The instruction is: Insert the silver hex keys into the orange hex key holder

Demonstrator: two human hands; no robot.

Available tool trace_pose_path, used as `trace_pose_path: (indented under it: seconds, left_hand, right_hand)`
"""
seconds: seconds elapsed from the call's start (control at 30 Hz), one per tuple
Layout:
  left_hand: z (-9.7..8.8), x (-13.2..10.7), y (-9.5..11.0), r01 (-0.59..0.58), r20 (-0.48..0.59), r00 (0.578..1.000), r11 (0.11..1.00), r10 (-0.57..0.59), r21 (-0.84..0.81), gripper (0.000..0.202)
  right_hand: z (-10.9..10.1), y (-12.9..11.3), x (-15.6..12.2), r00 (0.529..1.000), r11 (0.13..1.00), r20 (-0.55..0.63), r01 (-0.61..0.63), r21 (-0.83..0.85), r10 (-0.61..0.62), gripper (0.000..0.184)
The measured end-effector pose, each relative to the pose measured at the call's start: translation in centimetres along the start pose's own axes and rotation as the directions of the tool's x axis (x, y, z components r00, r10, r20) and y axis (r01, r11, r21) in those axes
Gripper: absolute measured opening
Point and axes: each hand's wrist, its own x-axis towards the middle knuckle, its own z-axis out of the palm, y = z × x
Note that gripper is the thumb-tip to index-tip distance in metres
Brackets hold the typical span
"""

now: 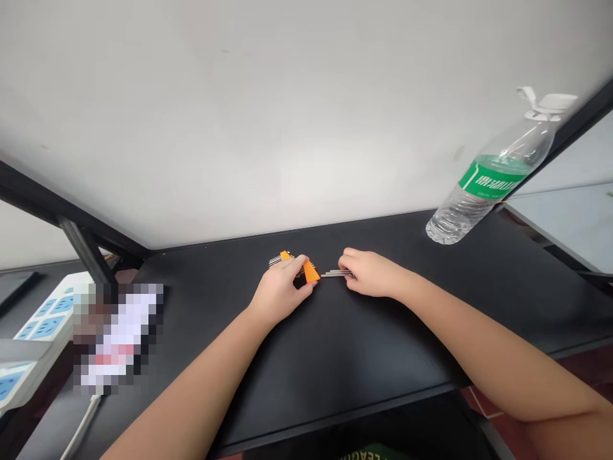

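Observation:
My left hand point(280, 291) is closed round an orange holder point(310, 271) that lies on the black table point(335, 358); short metal ends stick out of the holder's far left side. My right hand point(371, 273) is closed in a pinch on several thin metal keys point(332, 274) that reach leftward to the holder's right end. Both hands rest on the table near its back, close to the white wall.
A clear water bottle point(493, 176) with a green label and white cap stands at the back right of the table. A white power strip point(33, 332) with blue sockets lies at the left, beside a blurred patch. A black frame bar slants at the left.

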Motion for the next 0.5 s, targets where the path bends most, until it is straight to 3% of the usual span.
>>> trace_pose_path:
  seconds: [0.17, 0.27, 0.4, 0.5]
  left_hand:
    - [0.3, -0.1, -0.2, -0.062, -0.04, 0.997, 0.998, 0.062, -0.004, 0.033]
    - [0.4, -0.1, 0.1, -0.129, -0.079, 0.989, 0.991, 0.126, -0.035, 0.035]
    - [0.4, -0.2, 0.7, -0.226, -0.119, 0.969, 0.971, 0.216, -0.083, 0.033]
    - [0.4, -0.2, 1.0, -0.255, -0.116, 0.963, 0.962, 0.243, -0.1, 0.028]
  right_hand:
    - [0.3, -1.1, -0.1, 0.998, 0.997, -0.014, 0.068, 0.029, -0.068, 0.009]
    - [0.5, -1.4, 0.1, 0.993, 0.977, -0.115, 0.056, 0.208, -0.033, 0.019]
    - [0.9, -1.8, 0.8, 0.988, 0.854, -0.136, 0.13, 0.504, -0.07, 0.023]
    - [1.2, -1.8, 1.1, 0.993, 0.736, -0.101, 0.109, 0.669, -0.055, 0.026]
